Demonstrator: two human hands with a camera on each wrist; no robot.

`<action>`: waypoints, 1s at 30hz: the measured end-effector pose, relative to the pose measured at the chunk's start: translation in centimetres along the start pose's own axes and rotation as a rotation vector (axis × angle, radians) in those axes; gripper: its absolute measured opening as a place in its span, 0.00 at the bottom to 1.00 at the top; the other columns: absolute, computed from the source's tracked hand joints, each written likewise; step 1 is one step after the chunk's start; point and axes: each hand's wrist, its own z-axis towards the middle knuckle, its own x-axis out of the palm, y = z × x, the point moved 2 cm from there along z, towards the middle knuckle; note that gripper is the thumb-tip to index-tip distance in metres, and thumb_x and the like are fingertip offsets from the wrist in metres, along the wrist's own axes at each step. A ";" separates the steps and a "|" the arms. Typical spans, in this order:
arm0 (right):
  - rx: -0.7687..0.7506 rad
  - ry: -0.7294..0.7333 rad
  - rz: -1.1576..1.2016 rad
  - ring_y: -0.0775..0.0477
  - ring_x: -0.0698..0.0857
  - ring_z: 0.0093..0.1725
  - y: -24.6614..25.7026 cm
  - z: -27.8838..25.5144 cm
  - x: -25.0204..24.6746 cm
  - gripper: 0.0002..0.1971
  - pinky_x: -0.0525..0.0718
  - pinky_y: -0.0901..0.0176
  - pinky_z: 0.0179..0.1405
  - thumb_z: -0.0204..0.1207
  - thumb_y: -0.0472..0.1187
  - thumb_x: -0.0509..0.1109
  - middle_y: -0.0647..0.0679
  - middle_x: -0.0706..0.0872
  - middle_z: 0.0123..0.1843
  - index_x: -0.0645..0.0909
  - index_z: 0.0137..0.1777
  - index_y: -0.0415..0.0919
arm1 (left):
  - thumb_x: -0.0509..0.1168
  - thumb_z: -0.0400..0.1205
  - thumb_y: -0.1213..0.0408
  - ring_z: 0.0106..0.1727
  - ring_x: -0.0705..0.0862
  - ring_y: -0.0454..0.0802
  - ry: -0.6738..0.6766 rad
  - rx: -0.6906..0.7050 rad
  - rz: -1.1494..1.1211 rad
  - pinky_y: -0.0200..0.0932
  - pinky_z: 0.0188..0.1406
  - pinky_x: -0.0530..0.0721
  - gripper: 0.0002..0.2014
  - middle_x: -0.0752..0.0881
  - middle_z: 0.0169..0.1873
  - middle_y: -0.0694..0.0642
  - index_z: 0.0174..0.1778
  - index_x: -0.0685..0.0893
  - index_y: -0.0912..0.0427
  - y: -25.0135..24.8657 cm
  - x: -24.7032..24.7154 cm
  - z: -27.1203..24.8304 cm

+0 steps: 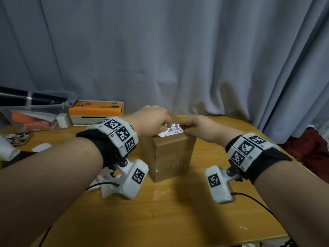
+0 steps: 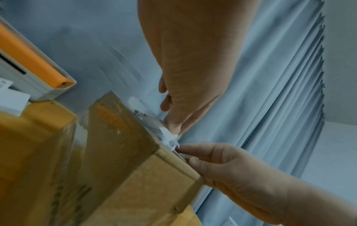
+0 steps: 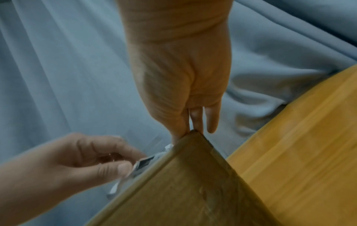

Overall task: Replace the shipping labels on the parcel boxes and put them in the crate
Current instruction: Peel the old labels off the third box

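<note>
1. Leftmost, the left hand point(image 1: 151, 120) pinches the lifted left end of the white barcoded paper shipping label point(image 1: 173, 130).
2. The label lies under the fingertips, atop the brown cardboard parcel box point(image 1: 170, 154), its long axis running hand to hand.
3. The right hand point(image 1: 197, 126) is curled, gripping the box's top corner beside the label's right end.
4. The left hand is nearer the loose end, so the peel likely runs rightward.
5. Count: one box, one label.

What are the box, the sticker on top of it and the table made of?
Box: brown cardboard with a dull finish. Shiny clear tape glints over its front.
Sticker: thin white paper with a printed barcode. It curls and crumples where the left hand pinches it.
Table: looks like wood with a glossy varnish, since grain lines and reflections show. It could be laminate.
</note>
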 end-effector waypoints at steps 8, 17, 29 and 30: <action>0.158 -0.016 0.082 0.39 0.89 0.44 1.0 -1.7 0.2 0.15 0.89 0.51 0.49 0.79 0.40 0.70 0.38 0.88 0.58 0.84 0.63 0.37 | 0.52 0.87 0.56 0.55 0.82 0.60 -0.124 -0.101 0.093 0.49 0.45 0.73 0.15 0.80 0.58 0.58 0.65 0.76 0.55 -2.3 -1.6 -0.4; 0.085 -0.042 -0.121 0.46 0.87 0.30 1.8 -3.3 -0.2 0.10 0.84 0.60 0.35 0.78 0.40 0.70 0.42 0.90 0.40 0.88 0.55 0.37 | 0.68 0.79 0.58 0.48 0.83 0.54 0.091 -0.062 -0.087 0.41 0.42 0.72 0.12 0.88 0.47 0.57 0.51 0.89 0.61 -4.6 -0.3 0.0; 0.040 -0.012 0.009 0.52 0.82 0.37 0.6 -3.2 -0.5 0.12 0.76 0.71 0.28 0.77 0.36 0.71 0.47 0.88 0.45 0.87 0.59 0.36 | 0.68 0.78 0.61 0.39 0.78 0.55 0.179 -0.122 0.086 0.45 0.40 0.76 0.10 0.76 0.27 0.52 0.33 0.80 0.62 -6.3 -0.9 2.2; 0.050 -0.003 0.057 0.52 0.83 0.34 0.3 -3.2 -0.4 0.12 0.78 0.72 0.26 0.77 0.36 0.71 0.48 0.88 0.45 0.87 0.59 0.36 | 0.67 0.78 0.62 0.39 0.79 0.55 0.188 -0.132 0.100 0.45 0.39 0.75 0.12 0.75 0.26 0.52 0.29 0.77 0.60 -6.3 -0.8 2.3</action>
